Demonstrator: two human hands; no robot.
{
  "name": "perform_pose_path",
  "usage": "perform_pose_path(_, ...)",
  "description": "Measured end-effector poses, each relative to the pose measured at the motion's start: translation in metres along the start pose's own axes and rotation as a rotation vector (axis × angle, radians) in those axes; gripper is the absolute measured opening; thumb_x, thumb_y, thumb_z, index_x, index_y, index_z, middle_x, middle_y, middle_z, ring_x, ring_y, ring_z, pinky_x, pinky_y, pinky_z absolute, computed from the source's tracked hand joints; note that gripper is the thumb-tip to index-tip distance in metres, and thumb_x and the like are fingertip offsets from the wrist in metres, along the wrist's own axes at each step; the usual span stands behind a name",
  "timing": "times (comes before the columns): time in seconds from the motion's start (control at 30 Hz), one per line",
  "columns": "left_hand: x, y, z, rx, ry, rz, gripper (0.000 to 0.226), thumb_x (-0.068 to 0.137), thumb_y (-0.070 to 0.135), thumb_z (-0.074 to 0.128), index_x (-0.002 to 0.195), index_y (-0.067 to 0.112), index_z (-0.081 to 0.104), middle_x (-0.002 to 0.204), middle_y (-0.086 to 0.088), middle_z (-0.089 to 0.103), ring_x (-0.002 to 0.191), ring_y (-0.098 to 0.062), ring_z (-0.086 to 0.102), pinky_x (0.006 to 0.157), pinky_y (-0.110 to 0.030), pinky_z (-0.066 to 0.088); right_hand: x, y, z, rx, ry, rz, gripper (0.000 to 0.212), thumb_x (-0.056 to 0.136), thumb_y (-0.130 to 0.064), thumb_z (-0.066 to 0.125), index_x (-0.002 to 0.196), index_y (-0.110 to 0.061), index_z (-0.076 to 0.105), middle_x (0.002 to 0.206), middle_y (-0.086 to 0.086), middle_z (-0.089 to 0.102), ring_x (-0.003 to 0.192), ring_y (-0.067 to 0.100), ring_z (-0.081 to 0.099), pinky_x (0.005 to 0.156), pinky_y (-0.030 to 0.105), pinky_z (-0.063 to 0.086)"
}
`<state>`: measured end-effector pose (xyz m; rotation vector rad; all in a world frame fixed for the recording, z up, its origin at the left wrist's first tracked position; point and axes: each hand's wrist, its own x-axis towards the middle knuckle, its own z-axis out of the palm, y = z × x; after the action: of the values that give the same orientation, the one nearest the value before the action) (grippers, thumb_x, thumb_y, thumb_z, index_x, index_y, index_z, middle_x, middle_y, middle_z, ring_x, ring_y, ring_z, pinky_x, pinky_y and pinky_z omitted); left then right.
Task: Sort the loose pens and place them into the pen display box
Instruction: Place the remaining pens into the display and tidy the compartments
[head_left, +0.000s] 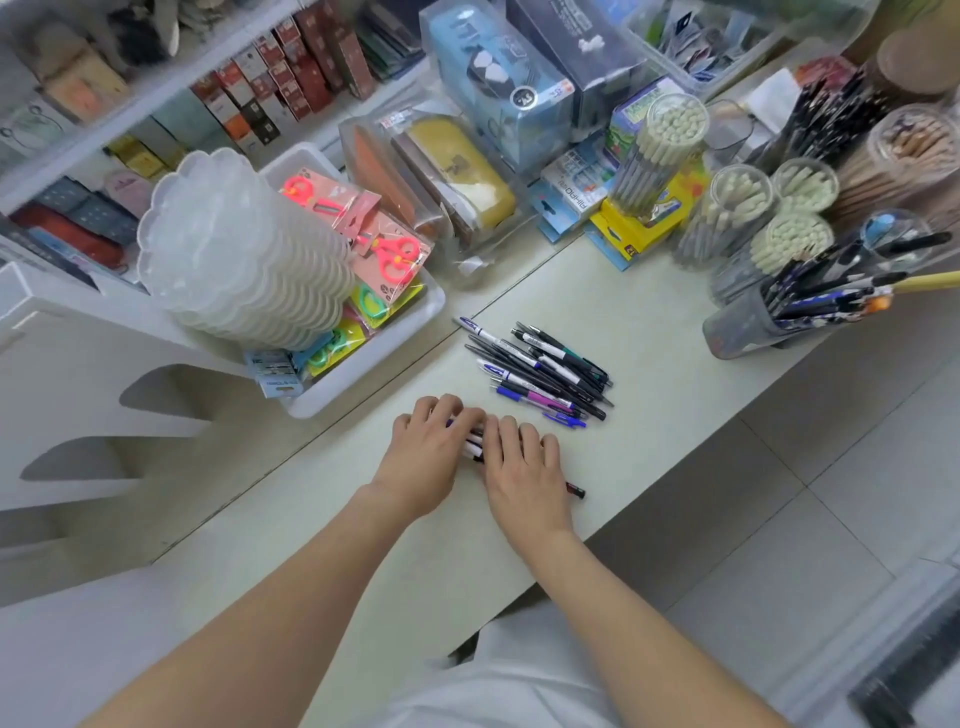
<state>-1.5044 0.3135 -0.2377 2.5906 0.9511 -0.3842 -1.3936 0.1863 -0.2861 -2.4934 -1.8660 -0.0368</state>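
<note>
— Where are the pens lying?

— A loose pile of black, white, blue and pink ballpoint pens (540, 370) is lying near the middle of the pale cream counter (649, 332), all slanting roughly the same way. A smaller bunch of dark and white pens (474, 442) is sitting just in front of that pile, closer to the counter's near edge, and both hands are covering it.

— What are the hands doing?

— The right hand (524, 467) is lying palm down on the bunch with its fingers stretched out flat, pressing rather than clasping. One black pen tip with a red band (577, 491) is poking out from under it toward the counter's edge. The left hand (428, 449) is resting on the other end of the bunch with its fingers bent downward. I cannot tell whether it is gripping the pens or only touching them.

— And what is standing around them?

— A white plastic tray (374, 366) is sitting to the left of the pile, holding packs of pink, green and orange scissors (387, 252) and a stack of translucent scalloped cups (234, 249). Toward the counter's right edge a grey translucent holder (737, 332) is leaning, packed with dark pens. Clear round tubs of pencils with pale ends (670, 150) are standing behind it.
</note>
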Motion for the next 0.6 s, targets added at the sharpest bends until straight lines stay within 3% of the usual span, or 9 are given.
perform_pose_path(0.17,-0.007,0.001,-0.003,-0.02,-0.005,-0.033,0.048,0.098,0.017,0.062,0.143,0.032,0.054,0.141,0.004,0.047,0.131,-0.028,0.042,0.1,-0.043,0.043,0.003,0.018,-0.008,0.252,-0.072,-0.077,0.08,0.095,-0.053,0.064,0.159,-0.01,0.041,0.138,0.012,0.052,0.11,0.03,0.051,0.093,0.043,0.048)
perform_pose_path(0.27,-0.012,0.0,-0.002,-0.019,-0.014,-0.043,0.052,0.099,0.018,0.067,0.146,0.034,0.05,0.145,0.0,0.043,0.135,-0.033,0.038,0.102,-0.047,0.043,-0.01,0.044,-0.024,0.353,-0.117,-0.108,0.085,0.081,-0.045,0.069,0.156,-0.014,0.042,0.138,0.011,0.047,0.114,0.031,0.047,0.098,0.043,0.046)
perform_pose_path(0.37,-0.016,0.002,0.002,0.008,-0.026,-0.068,0.06,0.097,0.015,0.07,0.147,0.037,0.044,0.151,-0.002,0.036,0.14,-0.041,0.031,0.108,-0.053,0.042,-0.033,0.067,-0.026,0.327,-0.108,-0.042,0.061,0.075,-0.033,0.069,0.132,-0.016,0.057,0.117,0.005,0.051,0.098,0.027,0.05,0.083,0.04,0.048)
perform_pose_path(0.47,-0.017,0.006,0.005,-0.015,-0.022,-0.11,0.063,0.097,0.016,0.071,0.149,0.038,0.042,0.151,-0.001,0.033,0.138,-0.041,0.031,0.105,-0.05,0.046,-0.05,0.074,-0.011,0.329,-0.047,-0.041,0.022,0.088,-0.018,0.069,0.109,-0.016,0.065,0.095,0.001,0.054,0.081,0.025,0.054,0.07,0.039,0.048)
perform_pose_path(0.6,-0.017,0.009,0.008,-0.053,0.018,-0.131,0.059,0.097,0.02,0.073,0.147,0.037,0.046,0.145,0.0,0.037,0.126,-0.035,0.037,0.096,-0.044,0.047,-0.044,0.064,-0.012,0.302,0.101,-0.078,0.018,0.096,-0.009,0.069,0.114,-0.014,0.07,0.092,0.003,0.056,0.077,0.024,0.051,0.065,0.037,0.045)
